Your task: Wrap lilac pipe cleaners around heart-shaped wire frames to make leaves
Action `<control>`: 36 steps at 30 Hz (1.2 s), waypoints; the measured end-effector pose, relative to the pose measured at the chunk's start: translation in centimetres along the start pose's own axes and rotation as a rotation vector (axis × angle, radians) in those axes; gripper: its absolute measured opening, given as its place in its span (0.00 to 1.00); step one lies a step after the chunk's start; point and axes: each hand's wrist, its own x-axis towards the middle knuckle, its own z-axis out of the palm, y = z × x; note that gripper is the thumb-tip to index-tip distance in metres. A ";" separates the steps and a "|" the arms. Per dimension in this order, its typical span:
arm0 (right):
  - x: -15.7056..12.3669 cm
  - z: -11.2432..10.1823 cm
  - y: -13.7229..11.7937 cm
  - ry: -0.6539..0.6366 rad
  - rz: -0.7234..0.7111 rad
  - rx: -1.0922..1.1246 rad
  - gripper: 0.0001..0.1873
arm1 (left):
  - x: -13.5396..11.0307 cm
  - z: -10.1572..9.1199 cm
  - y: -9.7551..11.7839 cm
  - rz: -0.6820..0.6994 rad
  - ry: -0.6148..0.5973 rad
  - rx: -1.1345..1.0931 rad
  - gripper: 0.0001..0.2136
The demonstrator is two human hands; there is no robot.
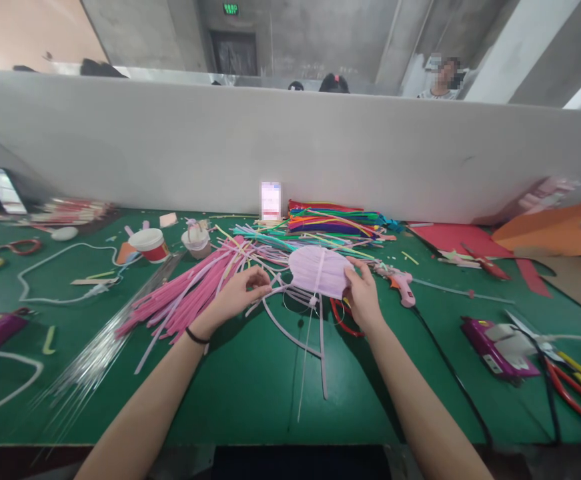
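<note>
My right hand [363,295] grips the right edge of a flat, rounded lilac piece [306,269] made of pipe cleaners laid side by side. A thin wire stem [303,373] hangs below it, along with curved lilac pipe cleaners [290,337]. On its left side, my left hand [243,292] has thumb and forefinger pinched at the end of a lilac pipe cleaner; the fingertips partly cover it. A pile of pink pipe cleaners [185,293] lies beside my left hand. Red-handled scissors [343,320] lie partly hidden behind the piece and my right hand.
A pink glue gun [404,287] with a black cord lies right of my right hand. Wires [95,353], a paper cup [149,245] and a small cup [196,240] are on the left. Multicoloured pipe cleaners [335,220] and a phone [271,200] stand near the white partition [195,147].
</note>
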 end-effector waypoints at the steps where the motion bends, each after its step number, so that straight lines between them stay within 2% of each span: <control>1: -0.1 0.1 -0.1 -0.003 -0.003 -0.002 0.24 | 0.0 0.0 0.2 -0.021 0.036 -0.096 0.10; 4: -0.5 0.3 -0.4 -0.024 -0.005 0.002 0.24 | -0.3 0.1 1.0 -0.073 0.085 -0.396 0.15; 7: -0.9 0.8 -0.7 -0.083 -0.020 0.031 0.22 | -0.6 0.4 1.5 -0.098 0.087 -0.637 0.11; 10: -1.3 1.2 -1.2 -0.120 -0.035 0.031 0.19 | -0.8 1.0 1.7 -0.115 0.050 -0.716 0.10; 13: -1.5 1.3 -2.4 -0.110 -0.079 -0.029 0.18 | -0.7 1.5 1.3 -0.118 0.006 -0.689 0.10; 14: -1.5 1.3 -3.1 -0.098 -0.114 -0.057 0.18 | -0.7 1.6 1.2 -0.123 0.001 -0.671 0.10; 17: -1.6 1.2 -6.1 -0.034 -0.334 -0.174 0.14 | -0.5 1.7 0.6 -0.171 -0.002 -0.602 0.12; 19: -1.9 1.6 -8.3 -0.032 -0.472 -0.361 0.13 | -0.5 1.9 0.3 -0.217 -0.018 -0.563 0.13; 21: -2.4 2.6 -10.1 -0.016 -0.599 -0.603 0.12 | -0.6 2.2 0.4 -0.260 -0.066 -0.543 0.15; 23: -3.1 4.4 -10.7 -0.017 -0.713 -0.793 0.10 | -0.7 2.5 0.6 -0.290 -0.114 -0.528 0.16; 25: -3.5 6.7 -10.0 -0.064 -0.821 -0.933 0.10 | -0.9 2.8 0.7 -0.304 -0.117 -0.511 0.16; 26: -3.5 8.0 -9.3 -0.105 -0.832 -1.008 0.10 | -1.0 2.9 0.6 -0.313 -0.111 -0.512 0.16; 28: -3.3 10.2 -7.3 -0.173 -0.784 -1.081 0.11 | -1.1 3.2 0.0 -0.359 -0.112 -0.544 0.15; 30: -2.6 11.6 -5.3 -0.320 -0.711 -1.105 0.13 | -1.2 3.4 -1.0 -0.441 -0.147 -0.614 0.14; 31: -2.2 11.9 -4.5 -0.403 -0.661 -1.167 0.15 | -1.1 3.4 -1.5 -0.483 -0.158 -0.649 0.13; 33: -1.3 11.2 -3.5 -0.475 -0.604 -1.232 0.18 | -1.0 3.5 -2.5 -0.525 -0.157 -0.725 0.11; 36: -0.7 8.0 -3.3 -0.488 -0.599 -1.240 0.15 | -0.7 3.3 -3.3 -0.545 -0.120 -0.820 0.11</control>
